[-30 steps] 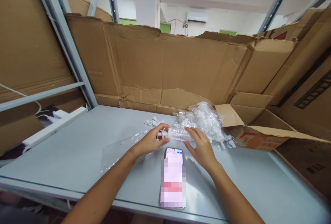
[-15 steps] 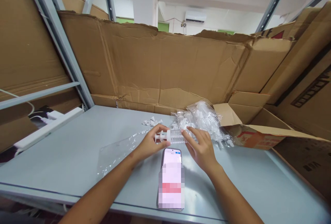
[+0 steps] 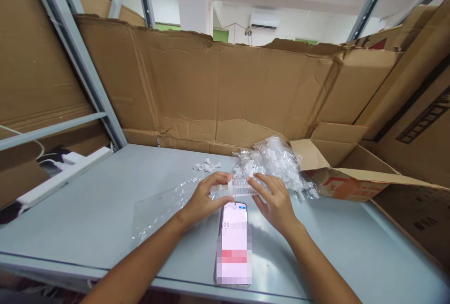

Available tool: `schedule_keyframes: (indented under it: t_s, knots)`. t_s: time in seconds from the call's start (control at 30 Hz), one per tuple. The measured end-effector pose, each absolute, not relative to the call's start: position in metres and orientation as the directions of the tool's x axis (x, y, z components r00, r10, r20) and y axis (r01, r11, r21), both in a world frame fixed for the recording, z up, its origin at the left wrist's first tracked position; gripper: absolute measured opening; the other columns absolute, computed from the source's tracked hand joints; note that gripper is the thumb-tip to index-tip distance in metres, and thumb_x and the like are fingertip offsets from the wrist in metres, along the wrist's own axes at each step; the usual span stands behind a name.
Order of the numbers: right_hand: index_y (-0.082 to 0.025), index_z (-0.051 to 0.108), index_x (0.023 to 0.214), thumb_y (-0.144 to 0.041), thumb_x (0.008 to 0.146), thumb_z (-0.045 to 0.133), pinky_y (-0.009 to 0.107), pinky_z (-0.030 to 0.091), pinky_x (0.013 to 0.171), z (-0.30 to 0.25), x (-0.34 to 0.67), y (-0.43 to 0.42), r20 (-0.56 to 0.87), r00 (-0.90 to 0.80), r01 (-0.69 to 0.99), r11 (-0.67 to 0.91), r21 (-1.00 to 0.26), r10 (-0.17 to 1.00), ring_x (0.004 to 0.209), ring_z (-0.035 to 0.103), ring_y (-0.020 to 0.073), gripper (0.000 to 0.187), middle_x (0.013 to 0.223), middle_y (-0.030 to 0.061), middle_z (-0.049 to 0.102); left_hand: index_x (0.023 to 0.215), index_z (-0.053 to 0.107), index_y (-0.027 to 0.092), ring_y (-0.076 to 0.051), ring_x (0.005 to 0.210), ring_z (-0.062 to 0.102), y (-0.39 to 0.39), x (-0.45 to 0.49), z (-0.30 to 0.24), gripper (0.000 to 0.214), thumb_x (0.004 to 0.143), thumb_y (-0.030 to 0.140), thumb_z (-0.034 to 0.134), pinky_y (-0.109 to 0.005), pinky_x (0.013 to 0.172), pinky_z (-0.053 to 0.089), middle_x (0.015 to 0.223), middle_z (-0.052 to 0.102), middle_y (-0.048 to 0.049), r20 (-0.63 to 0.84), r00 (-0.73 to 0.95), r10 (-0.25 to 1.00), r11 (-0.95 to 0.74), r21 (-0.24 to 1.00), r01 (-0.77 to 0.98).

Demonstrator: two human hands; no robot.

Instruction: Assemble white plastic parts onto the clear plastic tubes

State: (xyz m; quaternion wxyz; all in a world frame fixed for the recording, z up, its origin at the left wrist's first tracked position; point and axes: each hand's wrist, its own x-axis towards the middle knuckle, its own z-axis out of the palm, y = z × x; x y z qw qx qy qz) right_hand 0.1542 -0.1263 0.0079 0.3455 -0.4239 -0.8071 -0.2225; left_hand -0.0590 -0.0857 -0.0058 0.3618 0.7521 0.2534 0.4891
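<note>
Both hands are on one part, centre frame, just above the table (image 3: 105, 210).

- Syringe (image 3: 241, 186) (clear plastic, looks like one; the barrel is ribbed or printed, too small to tell). Its long axis runs left-right across the frame, roughly level, with the white plunger end to the left.
- Left hand (image 3: 206, 197): fingers (image 3: 220, 180) are curled narrow around the left end, holding it.
- Right hand (image 3: 276, 201): fingers (image 3: 258, 183) are closed on the right end of the barrel from the near side, thumb under.
- The part sits between the two hands, each equally close and one per end.
- Phone (image 3: 234, 240) lies flat directly below the syringe, toward the bottom of the frame, not touching it.
- Bag of white parts (image 3: 277, 161) is just behind the right hand. A few loose white caps (image 3: 206, 167) sit behind the left hand. An empty clear bag (image 3: 158, 203) lies left of the left wrist.

Writing:
- Phone screen is mostly blurred. Some digits show at the top, possibly a timer, not readable.
- Open carton (image 3: 351, 184) at right has red print, illegible.
- Dark print on the cardboard at the far right is unreadable too.
</note>
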Motion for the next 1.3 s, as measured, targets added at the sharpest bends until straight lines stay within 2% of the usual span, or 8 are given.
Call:
schedule_keyframes:
  t_s: [0.17,0.47,0.87,0.97,1.07,1.13,1.2,1.3]
  knots:
    - [-0.026,0.051,0.116,-0.019,0.079,0.054,0.039,0.044,0.08,0.006,0.154,-0.123,0.69,-0.37,0.773,0.618,-0.143,0.622,0.095,0.053,0.022,0.038,0.107,0.0082,0.057,0.099,0.052,0.021,-0.019,0.104,0.053,-0.084,-0.065,-0.004,0.03,0.071,0.021,0.063,-0.03,0.077,0.048,0.11,0.057,-0.0095,0.675,0.482,0.559,-0.81,0.569,0.143]
    - [-0.028,0.054,0.113,-0.029,0.074,0.061,0.04,0.045,0.082,0.016,0.157,-0.126,0.563,-0.364,0.704,0.615,-0.356,0.742,0.096,0.056,0.0224,0.039,0.105,0.0058,0.061,0.113,0.047,0.021,-0.018,0.101,0.057,-0.08,-0.067,-0.009,0.039,0.076,0.017,0.057,-0.031,0.081,0.049,0.114,0.056,-0.0125,0.75,0.569,0.337,-0.94,0.297,0.166]
    - [-0.026,0.056,0.11,-0.034,0.071,0.064,0.037,0.048,0.076,0.029,0.166,-0.132,0.283,-0.428,0.639,0.509,-0.577,0.858,0.095,0.058,0.0229,0.041,0.109,0.0055,0.062,0.101,0.056,0.023,-0.02,0.101,0.055,-0.087,-0.062,-0.005,0.036,0.067,0.027,0.066,-0.034,0.088,0.044,0.11,0.057,-0.0082,0.553,0.588,0.589,-0.745,0.653,0.132]
    - [-0.024,0.055,0.111,-0.033,0.073,0.061,0.037,0.047,0.077,0.027,0.164,-0.131,0.288,-0.359,0.582,0.454,-0.674,0.888,0.097,0.057,0.0231,0.039,0.112,0.0069,0.06,0.119,0.039,0.03,-0.018,0.095,0.057,-0.089,-0.058,-0.003,0.061,0.065,0.029,0.068,-0.034,0.083,0.046,0.125,0.045,-0.0078,0.475,0.445,0.759,-0.535,0.845,0.011]
    - [-0.021,0.054,0.107,-0.034,0.072,0.062,0.036,0.046,0.079,0.024,0.163,-0.127,0.302,-0.26,0.474,0.394,-0.788,0.917,0.093,0.057,0.0217,0.038,0.106,0.0069,0.06,0.131,0.009,0.039,-0.013,0.086,0.06,-0.086,-0.058,0.001,0.085,0.068,0.032,0.066,-0.034,0.081,0.047,0.133,0.034,-0.0094,0.399,0.39,0.83,-0.376,0.916,-0.137]
    - [-0.021,0.053,0.104,-0.034,0.073,0.06,0.034,0.047,0.076,0.023,0.164,-0.123,0.31,-0.179,0.356,0.355,-0.864,0.934,0.091,0.058,0.0209,0.035,0.103,0.0067,0.06,0.132,0.011,0.037,-0.015,0.091,0.059,-0.08,-0.064,0.003,0.078,0.072,0.036,0.06,-0.035,0.084,0.045,0.131,0.037,-0.0097,0.371,0.394,0.841,-0.384,0.922,-0.049]
    - [-0.021,0.051,0.103,-0.035,0.075,0.056,0.033,0.047,0.072,0.023,0.166,-0.121,0.305,-0.127,0.224,0.327,-0.918,0.944,0.087,0.059,0.0202,0.031,0.103,0.0067,0.059,0.129,0.029,0.031,-0.02,0.103,0.053,-0.071,-0.075,0.002,0.059,0.076,0.039,0.053,-0.037,0.089,0.04,0.127,0.043,-0.0086,0.338,0.419,0.843,-0.455,0.863,0.218]
    - [-0.021,0.047,0.107,-0.035,0.078,0.05,0.034,0.046,0.075,0.023,0.168,-0.12,0.285,-0.11,0.097,0.296,-0.95,0.952,0.086,0.06,0.0209,0.032,0.101,0.0076,0.06,0.118,0.047,0.026,-0.026,0.116,0.04,-0.054,-0.092,-0.005,0.043,0.078,0.04,0.049,-0.042,0.098,0.028,0.123,0.05,-0.0071,0.241,0.442,0.864,-0.496,0.559,0.665]
